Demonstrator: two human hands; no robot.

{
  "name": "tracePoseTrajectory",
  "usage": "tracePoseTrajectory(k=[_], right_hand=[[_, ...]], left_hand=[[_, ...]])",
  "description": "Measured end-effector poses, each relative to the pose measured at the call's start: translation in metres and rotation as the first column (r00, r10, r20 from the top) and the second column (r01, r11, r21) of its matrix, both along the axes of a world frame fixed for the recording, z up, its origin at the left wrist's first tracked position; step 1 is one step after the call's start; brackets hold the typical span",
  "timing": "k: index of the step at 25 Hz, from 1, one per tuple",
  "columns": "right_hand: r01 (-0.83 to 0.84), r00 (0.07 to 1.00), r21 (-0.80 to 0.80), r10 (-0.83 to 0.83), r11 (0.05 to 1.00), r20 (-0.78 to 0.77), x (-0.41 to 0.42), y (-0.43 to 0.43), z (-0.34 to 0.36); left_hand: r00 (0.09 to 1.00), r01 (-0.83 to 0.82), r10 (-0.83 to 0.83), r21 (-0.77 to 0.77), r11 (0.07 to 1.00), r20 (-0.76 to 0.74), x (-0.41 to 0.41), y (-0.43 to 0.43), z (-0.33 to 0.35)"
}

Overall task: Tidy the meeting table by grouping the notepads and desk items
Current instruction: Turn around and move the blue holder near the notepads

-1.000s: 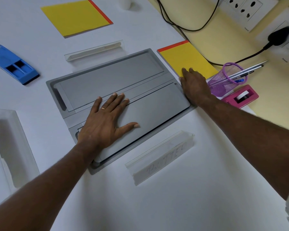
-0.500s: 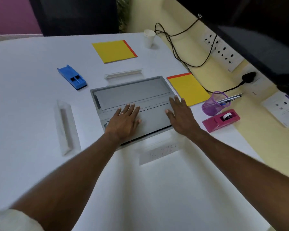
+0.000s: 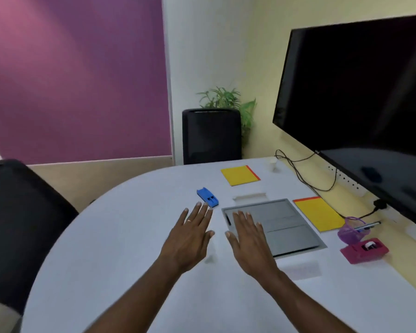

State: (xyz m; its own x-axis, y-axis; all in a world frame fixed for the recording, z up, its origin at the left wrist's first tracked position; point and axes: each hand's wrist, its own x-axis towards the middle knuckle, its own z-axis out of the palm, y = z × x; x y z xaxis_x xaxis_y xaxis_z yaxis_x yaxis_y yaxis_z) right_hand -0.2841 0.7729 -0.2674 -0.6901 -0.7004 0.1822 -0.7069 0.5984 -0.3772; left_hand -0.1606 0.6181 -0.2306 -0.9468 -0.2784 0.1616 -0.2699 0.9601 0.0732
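Left hand (image 3: 190,239) and right hand (image 3: 249,243) side by side, palms down, fingers straight and spread, holding nothing; right one over the left edge of the grey panel (image 3: 281,227). Blue desk item (image 3: 207,197) just beyond the left hand. Near yellow notepad (image 3: 318,213) right of the panel, far yellow notepad (image 3: 239,175) farther back. Purple pen cup (image 3: 351,230) just beside pink tape dispenser (image 3: 364,250).

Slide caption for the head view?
Open left hand and right hand over the white oval table; yellow rectangular notepads lie apart.

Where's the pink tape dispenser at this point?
Head view, near the right edge of the table: the tape dispenser sits just on the near side of the purple pen cup, right of the grey panel.
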Motion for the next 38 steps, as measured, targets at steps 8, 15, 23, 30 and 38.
tracePoseTrajectory(k=[8, 15, 23, 30, 38], right_hand=[[-0.199, 0.979, -0.134, 0.190, 0.971, -0.073, 0.217, -0.101, 0.112], [-0.481, 0.862, -0.242, 0.404, 0.843, -0.306, 0.332, -0.228, 0.211], [-0.622, 0.775, -0.353, 0.485, 0.699, -0.405, 0.413, -0.406, 0.262], [-0.676, 0.737, -0.391, 0.550, 0.625, -0.393, 0.446, -0.550, 0.280], [-0.577, 0.815, -0.446, 0.440, 0.685, -0.378, 0.477, -0.670, 0.260]], left_hand=[[0.969, -0.214, 0.185, -0.179, 0.960, -0.166, 0.255, -0.071, 0.131], [0.858, -0.457, 0.356, -0.231, 0.859, -0.370, 0.398, -0.155, 0.220], [0.777, -0.614, 0.498, -0.288, 0.735, -0.386, 0.492, -0.282, 0.270], [0.707, -0.700, 0.586, -0.278, 0.658, -0.396, 0.521, -0.400, 0.292], [0.710, -0.696, 0.590, -0.252, 0.673, -0.384, 0.542, -0.526, 0.270]])
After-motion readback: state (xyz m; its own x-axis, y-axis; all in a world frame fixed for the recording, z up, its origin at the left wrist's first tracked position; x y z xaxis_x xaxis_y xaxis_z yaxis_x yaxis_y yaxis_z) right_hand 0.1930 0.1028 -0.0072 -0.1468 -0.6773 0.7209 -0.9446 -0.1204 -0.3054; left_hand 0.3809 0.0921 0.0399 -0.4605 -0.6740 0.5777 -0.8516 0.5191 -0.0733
